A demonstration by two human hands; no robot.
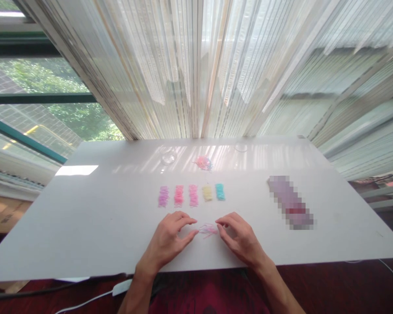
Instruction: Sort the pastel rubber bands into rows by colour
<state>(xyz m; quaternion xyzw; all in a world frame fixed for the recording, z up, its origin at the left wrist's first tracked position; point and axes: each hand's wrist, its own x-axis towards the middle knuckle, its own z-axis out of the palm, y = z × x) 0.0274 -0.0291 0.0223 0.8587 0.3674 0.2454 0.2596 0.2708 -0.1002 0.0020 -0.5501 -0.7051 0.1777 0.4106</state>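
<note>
On the white table [124, 226], a small loose bunch of thin pink and purple strands [208, 230] lies between my hands. My left hand [172, 233] is at its left side, thumb and forefinger apart in an open curve, the thumb tip close to the strand ends. My right hand [237, 237] is at the other side, thumb and forefinger tips drawn together beside the strands; whatever is between them is too small to make out. Beyond, a row of neat strand stacks runs from purple [163, 196] through coral [178, 196], pink [193, 195] and pale yellow [207, 192] to blue [220, 192].
A tangled multicoloured strand pile [204, 162] lies behind the row. Near the back are a clear round container [168, 157] and a faint clear ring-shaped item [240, 147]. A pixelated purplish object [291, 203] is at the right. Striped curtains [196, 69] hang behind the table.
</note>
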